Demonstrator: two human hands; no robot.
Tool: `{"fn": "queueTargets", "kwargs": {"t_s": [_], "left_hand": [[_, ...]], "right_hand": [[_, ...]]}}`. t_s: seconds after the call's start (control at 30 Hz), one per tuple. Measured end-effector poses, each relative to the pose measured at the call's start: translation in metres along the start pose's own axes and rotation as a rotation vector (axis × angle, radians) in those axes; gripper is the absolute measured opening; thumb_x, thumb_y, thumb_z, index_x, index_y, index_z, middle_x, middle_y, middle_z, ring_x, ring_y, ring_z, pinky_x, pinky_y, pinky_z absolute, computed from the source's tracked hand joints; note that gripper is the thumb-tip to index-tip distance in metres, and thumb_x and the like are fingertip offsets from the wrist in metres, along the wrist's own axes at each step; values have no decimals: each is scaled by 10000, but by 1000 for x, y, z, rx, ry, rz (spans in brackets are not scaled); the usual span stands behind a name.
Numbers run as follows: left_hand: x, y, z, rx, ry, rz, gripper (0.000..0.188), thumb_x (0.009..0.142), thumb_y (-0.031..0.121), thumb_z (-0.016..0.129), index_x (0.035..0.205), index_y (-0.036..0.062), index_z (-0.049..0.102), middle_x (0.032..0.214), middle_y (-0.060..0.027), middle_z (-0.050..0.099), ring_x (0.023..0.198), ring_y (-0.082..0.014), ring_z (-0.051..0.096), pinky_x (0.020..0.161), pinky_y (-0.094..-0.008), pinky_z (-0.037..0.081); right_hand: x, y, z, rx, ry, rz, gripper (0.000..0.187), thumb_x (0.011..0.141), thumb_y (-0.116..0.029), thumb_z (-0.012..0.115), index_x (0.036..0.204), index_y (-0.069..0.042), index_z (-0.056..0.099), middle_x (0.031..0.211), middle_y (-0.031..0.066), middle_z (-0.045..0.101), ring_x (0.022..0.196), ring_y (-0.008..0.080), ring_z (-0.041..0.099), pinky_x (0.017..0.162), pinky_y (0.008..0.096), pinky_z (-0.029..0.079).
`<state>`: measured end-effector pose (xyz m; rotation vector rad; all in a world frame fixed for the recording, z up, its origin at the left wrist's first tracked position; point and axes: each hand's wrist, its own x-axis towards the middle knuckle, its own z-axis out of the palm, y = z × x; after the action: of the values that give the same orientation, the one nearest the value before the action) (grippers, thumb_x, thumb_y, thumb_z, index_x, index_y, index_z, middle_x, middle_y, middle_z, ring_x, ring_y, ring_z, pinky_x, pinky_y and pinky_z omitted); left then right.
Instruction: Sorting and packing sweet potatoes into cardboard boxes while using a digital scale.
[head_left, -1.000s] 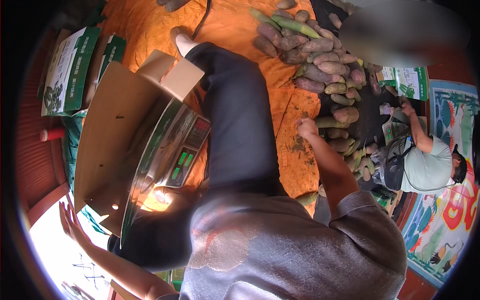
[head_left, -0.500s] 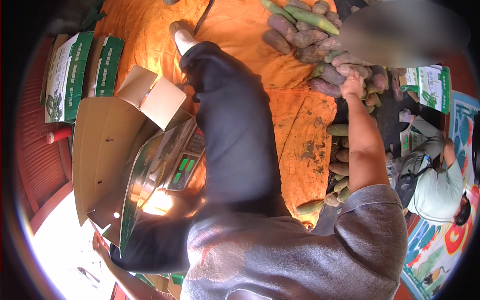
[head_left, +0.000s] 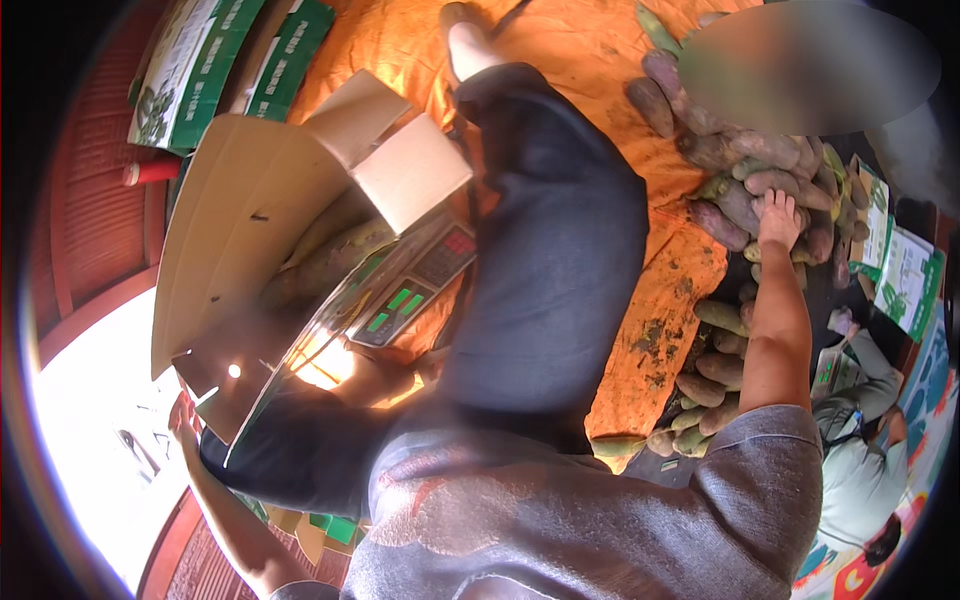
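My right arm reaches to the far right, where my right hand (head_left: 778,218) lies over a heap of long, thick, purple-and-green root vegetables (head_left: 735,205). Its fingers are apart and touch the vegetables at the near side of the heap. On the other side, my left hand (head_left: 183,415) is at the outer corner of an open cardboard box (head_left: 235,215). Glare washes out its fingers, so its grip is unclear. Large root vegetables (head_left: 340,250) lie inside the box, which stands beside a digital scale (head_left: 405,300) with lit green displays.
An orange tarp (head_left: 655,310) covers the ground under my legs. Green-and-white cartons (head_left: 210,70) stand at the far left, near a red roll (head_left: 152,172). More vegetables (head_left: 715,370) lie along the right. Another person (head_left: 865,460) sits at the right near further cartons (head_left: 908,285).
The whole view has swung, carrying the box, scale and heap to the right. More of the vegetables inside the box shows. My right hand stays at the heap, my left at the box corner.
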<state>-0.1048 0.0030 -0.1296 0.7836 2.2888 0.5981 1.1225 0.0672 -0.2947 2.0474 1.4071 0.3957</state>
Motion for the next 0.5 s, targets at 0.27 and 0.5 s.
{"fn": "queueTargets", "kwargs": {"t_s": [0.27,0.5], "left_hand": [[-5,-7,-6,-29,-8,94,478,988,408,609,1377,131,591,1424,-62,567,1270,-243,569,1074,-419,414],[4,66,12,8,50,330,551,996,435,573,1405,68,549,1412,-94,572,1317,-250,531,1135,-421,388]], "right_hand": [[-31,10,-31,250,134,170,512,815,-231,733,1286,-138,553,1245,64,617,1224,294,504,1062,414,405],[-9,9,-111,862,256,492,720,748,-413,853,1265,7,580,1182,199,665,1175,291,578,957,410,491]]}}
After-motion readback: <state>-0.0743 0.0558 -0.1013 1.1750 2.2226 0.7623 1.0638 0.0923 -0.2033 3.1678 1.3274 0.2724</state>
